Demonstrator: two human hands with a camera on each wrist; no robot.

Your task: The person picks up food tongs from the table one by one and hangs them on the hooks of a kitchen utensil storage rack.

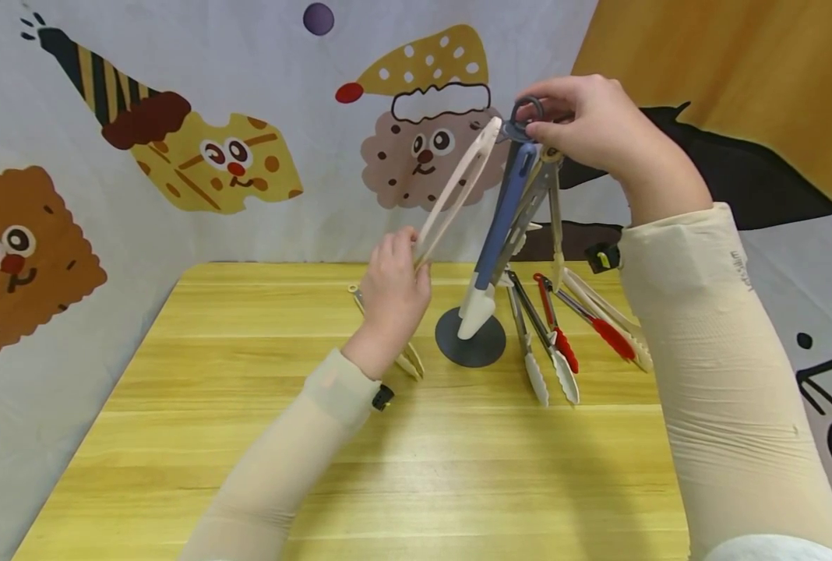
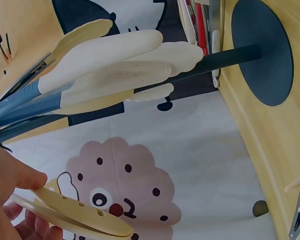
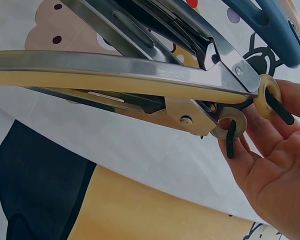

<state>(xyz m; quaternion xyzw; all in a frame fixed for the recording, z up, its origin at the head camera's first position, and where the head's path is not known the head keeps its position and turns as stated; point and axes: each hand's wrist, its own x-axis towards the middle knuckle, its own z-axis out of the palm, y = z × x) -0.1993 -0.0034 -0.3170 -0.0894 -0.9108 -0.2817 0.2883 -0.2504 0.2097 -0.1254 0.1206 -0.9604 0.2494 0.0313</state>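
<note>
A dark utensil stand (image 1: 470, 351) with a round base stands on the table. At its top, my right hand (image 1: 591, 125) pinches the hook head by the ring. My left hand (image 1: 393, 280) grips a pair of cream tongs (image 1: 486, 139) near their scalloped tips; their upper end meets the stand's head. Blue-handled tongs (image 1: 503, 218) with white tips hang from the stand. Steel tongs with tan edging (image 3: 115, 82) hang there too. Looped ends of tongs sit on dark hooks (image 3: 231, 142) by my right fingers in the right wrist view.
On the table (image 1: 199, 436), white-tipped tongs (image 1: 537, 378), red-tipped tongs (image 1: 612, 339) and cream tongs (image 1: 601, 300) lie right of the base. Another pair of tongs (image 1: 410, 366) lies left of it, partly behind my left hand. A patterned cloth (image 1: 248, 47) hangs behind.
</note>
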